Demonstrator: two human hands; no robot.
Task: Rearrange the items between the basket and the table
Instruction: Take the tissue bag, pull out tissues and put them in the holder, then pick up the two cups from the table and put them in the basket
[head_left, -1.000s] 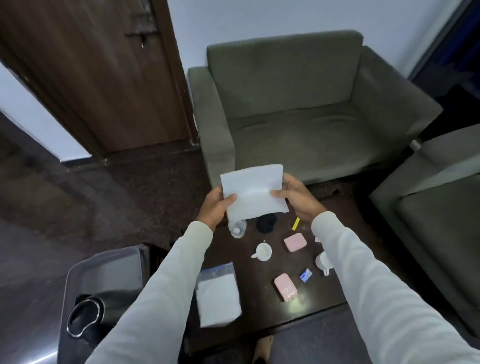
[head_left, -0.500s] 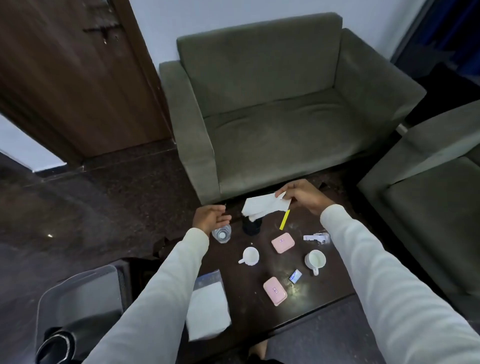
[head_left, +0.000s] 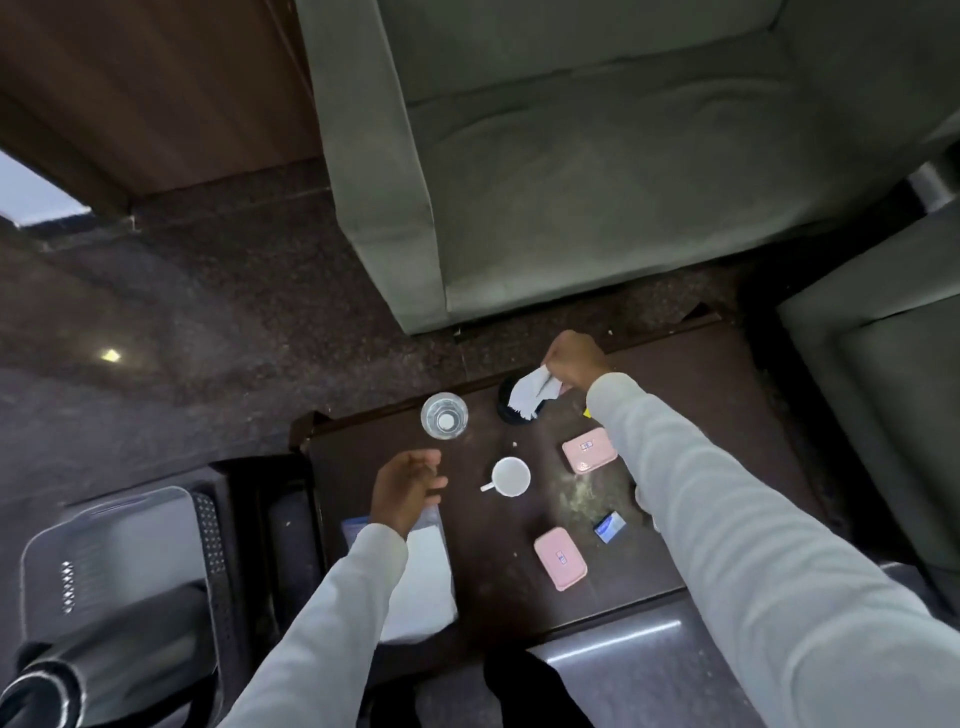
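My right hand (head_left: 574, 359) is at the far side of the dark table (head_left: 727, 415), pinching a folded white tissue (head_left: 532, 396) whose lower end sits in a black cup (head_left: 506, 402). My left hand (head_left: 408, 488) hovers empty with loose fingers above a clear bag of white tissues (head_left: 423, 577) at the table's near left. A grey plastic basket (head_left: 109, 551) stands on the floor to the left, with a dark item inside it. On the table are a glass of water (head_left: 444, 415), a white mug (head_left: 510, 476) and two pink cases (head_left: 588, 449) (head_left: 560, 557).
A small blue and white packet (head_left: 609, 526) lies by my right sleeve, and a yellow strip (head_left: 586, 413) peeks out behind it. A grey-green sofa (head_left: 571, 156) stands past the table, another seat (head_left: 883, 389) at right, a wooden door (head_left: 145, 93) at the far left.
The tissue, held flat in both hands a second ago, is now folded and lowered into the black cup by my right hand alone. My left hand let go and dropped toward the bag.
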